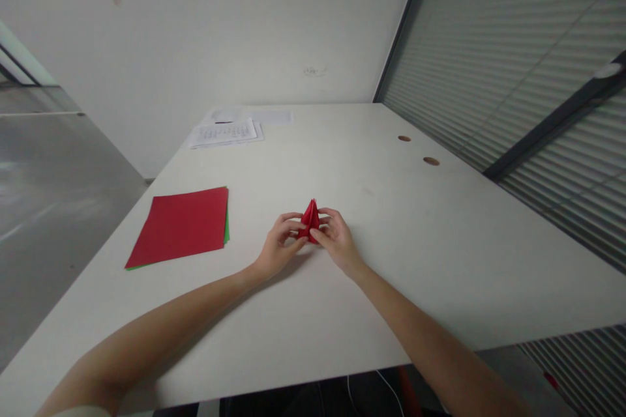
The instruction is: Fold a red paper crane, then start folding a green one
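A small red folded-paper piece [311,216], layered and pointed at its far end, is held between both hands over the middle of the white table [313,332]. My left hand [282,241] grips its left side, with the thumb at the lower edge and the fingers along the side. On the right side, my right hand [338,238] pinches it, the thumb lying across its lower front. The fingertips cover parts of the lower folds. Whether the piece touches the tabletop I cannot tell.
Left of my hands lies a stack of square paper, red sheet [183,225] on top, with green sheets [227,228] showing at the edge. Printed papers [225,133] lie at the far left. Two round holes pierce the table at right, beside window blinds [499,58]. A wall [274,26] stands behind.
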Demonstrator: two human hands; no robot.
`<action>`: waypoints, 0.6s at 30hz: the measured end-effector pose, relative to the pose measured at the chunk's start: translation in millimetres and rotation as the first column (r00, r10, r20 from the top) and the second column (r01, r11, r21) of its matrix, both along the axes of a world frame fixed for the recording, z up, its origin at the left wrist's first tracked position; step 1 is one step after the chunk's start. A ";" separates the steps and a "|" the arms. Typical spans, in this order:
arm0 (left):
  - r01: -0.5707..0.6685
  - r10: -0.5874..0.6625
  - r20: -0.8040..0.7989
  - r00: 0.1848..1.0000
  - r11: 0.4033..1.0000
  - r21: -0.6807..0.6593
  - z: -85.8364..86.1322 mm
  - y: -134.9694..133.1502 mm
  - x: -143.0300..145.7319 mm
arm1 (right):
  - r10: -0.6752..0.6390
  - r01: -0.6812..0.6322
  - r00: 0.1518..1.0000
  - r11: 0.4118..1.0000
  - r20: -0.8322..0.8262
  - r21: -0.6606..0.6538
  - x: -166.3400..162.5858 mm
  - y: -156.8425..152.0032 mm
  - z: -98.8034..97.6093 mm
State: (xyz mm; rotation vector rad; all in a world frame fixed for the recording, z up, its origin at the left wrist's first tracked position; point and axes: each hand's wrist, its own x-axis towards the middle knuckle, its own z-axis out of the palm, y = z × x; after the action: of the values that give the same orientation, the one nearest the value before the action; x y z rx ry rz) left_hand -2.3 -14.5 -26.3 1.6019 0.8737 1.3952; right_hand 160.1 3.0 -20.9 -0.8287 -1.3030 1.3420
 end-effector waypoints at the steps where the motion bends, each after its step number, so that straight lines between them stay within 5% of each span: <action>1: -0.010 0.011 -0.052 0.999 1.000 0.027 0.9 -0.6 -0.8 | -0.005 0.005 1.000 1.000 0.001 0.002 0.0 0.3 -0.5; 8: -0.028 0.033 -0.122 0.992 0.999 0.036 4.8 -4.1 -0.7 | -0.048 0.047 0.998 0.999 0.040 0.028 0.6 -2.9 2.2; 18: 0.193 -0.090 0.293 0.952 0.919 -0.344 6.4 4.4 0.8 | -0.076 0.068 0.992 0.995 0.105 0.074 1.2 -3.9 4.0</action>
State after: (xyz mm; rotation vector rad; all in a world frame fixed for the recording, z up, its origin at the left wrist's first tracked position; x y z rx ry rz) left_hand -1.5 -10.1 -19.9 1.1324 0.7818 1.2256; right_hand 161.3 -1.0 -16.9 -0.9018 -1.3827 1.2020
